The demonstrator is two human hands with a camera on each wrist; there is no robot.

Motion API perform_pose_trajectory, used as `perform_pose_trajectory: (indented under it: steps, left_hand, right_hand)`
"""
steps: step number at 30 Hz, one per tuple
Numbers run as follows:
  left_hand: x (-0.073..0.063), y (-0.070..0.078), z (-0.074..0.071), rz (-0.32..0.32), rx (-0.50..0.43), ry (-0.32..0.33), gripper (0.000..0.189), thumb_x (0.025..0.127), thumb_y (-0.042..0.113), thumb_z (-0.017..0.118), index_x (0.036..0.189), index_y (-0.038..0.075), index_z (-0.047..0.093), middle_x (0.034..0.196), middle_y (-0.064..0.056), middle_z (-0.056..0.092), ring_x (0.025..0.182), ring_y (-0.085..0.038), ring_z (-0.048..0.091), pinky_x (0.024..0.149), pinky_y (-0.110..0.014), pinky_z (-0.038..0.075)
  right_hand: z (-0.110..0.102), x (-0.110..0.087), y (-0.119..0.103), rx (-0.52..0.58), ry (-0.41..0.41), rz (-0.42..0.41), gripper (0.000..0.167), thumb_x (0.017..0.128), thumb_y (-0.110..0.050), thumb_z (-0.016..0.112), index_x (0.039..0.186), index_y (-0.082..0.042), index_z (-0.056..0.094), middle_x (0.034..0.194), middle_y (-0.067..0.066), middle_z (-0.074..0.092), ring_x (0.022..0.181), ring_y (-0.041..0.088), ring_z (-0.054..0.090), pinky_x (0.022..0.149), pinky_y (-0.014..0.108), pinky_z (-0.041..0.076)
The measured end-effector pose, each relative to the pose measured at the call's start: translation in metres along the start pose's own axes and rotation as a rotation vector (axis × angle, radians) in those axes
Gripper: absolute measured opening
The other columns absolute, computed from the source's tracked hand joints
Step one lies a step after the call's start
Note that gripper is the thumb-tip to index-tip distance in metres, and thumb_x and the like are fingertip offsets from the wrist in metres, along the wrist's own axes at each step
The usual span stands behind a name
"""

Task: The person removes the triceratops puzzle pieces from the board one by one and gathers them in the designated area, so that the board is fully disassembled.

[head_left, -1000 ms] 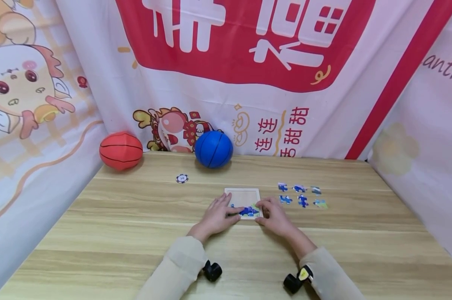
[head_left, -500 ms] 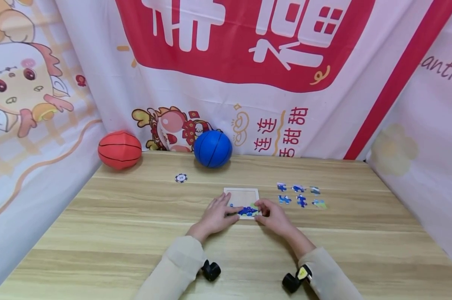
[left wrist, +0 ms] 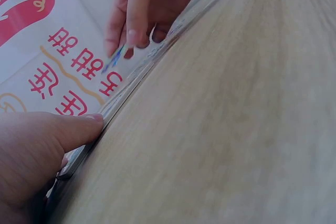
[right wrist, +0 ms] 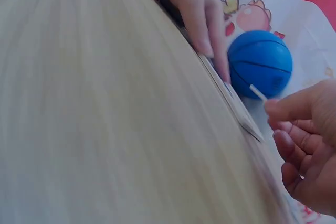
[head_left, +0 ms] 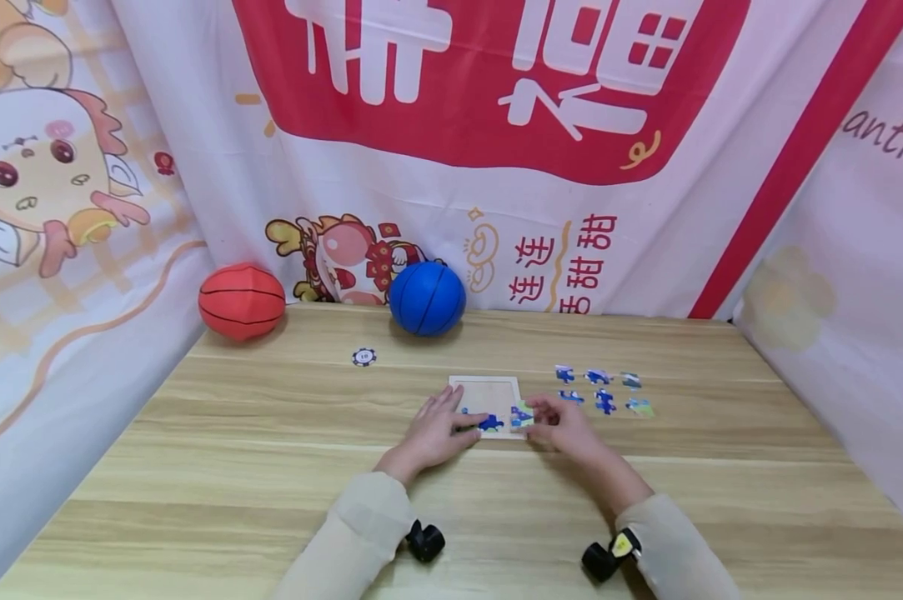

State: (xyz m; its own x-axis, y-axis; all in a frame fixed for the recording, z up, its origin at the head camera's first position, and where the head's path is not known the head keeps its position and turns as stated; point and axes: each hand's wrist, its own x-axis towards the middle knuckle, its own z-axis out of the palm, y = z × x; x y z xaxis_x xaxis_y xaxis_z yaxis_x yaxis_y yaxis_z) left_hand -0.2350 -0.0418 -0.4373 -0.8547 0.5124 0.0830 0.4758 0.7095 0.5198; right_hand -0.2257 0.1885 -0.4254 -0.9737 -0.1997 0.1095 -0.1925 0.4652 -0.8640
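In the head view a shallow wooden puzzle tray (head_left: 496, 379) lies on the table. Blue jigsaw pieces (head_left: 490, 423) sit along its near side, partly covered by my left hand (head_left: 434, 432). That hand rests over the tray's left side with its fingers extended. Its thumb (left wrist: 81, 128) presses the tray's edge in the left wrist view. My right hand (head_left: 567, 432) pinches a blue and green jigsaw piece (head_left: 522, 415) at the tray's right edge. Seen edge-on in the right wrist view, the held piece (right wrist: 257, 92) is tilted and raised above the tray.
Several loose jigsaw pieces (head_left: 604, 402) lie in two rows right of the tray. A round chip (head_left: 364, 357) marked 10 lies to the far left. Behind stand a blue ball (head_left: 427, 298) and a red ball (head_left: 242, 302), near the printed cloth (head_left: 489, 158).
My right hand has lifted a jigsaw piece from the tray's near right corner and drawn back a little to the right. The left hand stays in place on the tray.
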Motion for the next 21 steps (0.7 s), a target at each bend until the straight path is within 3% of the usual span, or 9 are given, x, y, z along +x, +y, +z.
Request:
perform_pose_trajectory:
  steps: [5, 8, 21]
  left_hand:
    - [0.0, -0.001, 0.0, 0.008, 0.0, 0.003, 0.034, 0.086, 0.038, 0.05, 0.117, 0.028, 0.054, 0.14, -0.014, 0.015, 0.128, -0.027, 0.007, 0.101, -0.044, 0.006]
    - [0.0, -0.001, 0.0, 0.011, 0.001, 0.003, 0.033, 0.086, 0.038, 0.05, 0.117, 0.028, 0.054, 0.14, -0.014, 0.015, 0.128, -0.027, 0.007, 0.101, -0.043, 0.006]
    - [0.0, 0.0, 0.0, 0.005, -0.003, -0.005, 0.034, 0.086, 0.038, 0.049, 0.118, 0.029, 0.054, 0.141, -0.014, 0.015, 0.128, -0.028, 0.006, 0.101, -0.044, 0.006]
  right_hand:
    - [-0.031, -0.009, 0.008, -0.02, 0.043, -0.093, 0.033, 0.068, 0.005, 0.066, 0.1, 0.007, 0.056, 0.079, 0.011, 0.056, 0.068, 0.016, 0.05, 0.06, 0.024, 0.044]
    - [-0.05, -0.017, 0.013, -0.054, 0.07, -0.1, 0.032, 0.071, 0.003, 0.066, 0.101, 0.007, 0.057, 0.076, 0.009, 0.056, 0.067, 0.014, 0.049, 0.058, 0.023, 0.043]
    - [-0.117, -0.061, 0.038, -0.141, 0.108, 0.037, 0.04, 0.078, -0.013, 0.063, 0.112, 0.005, 0.052, 0.089, 0.013, 0.055, 0.076, 0.015, 0.05, 0.063, 0.025, 0.043]
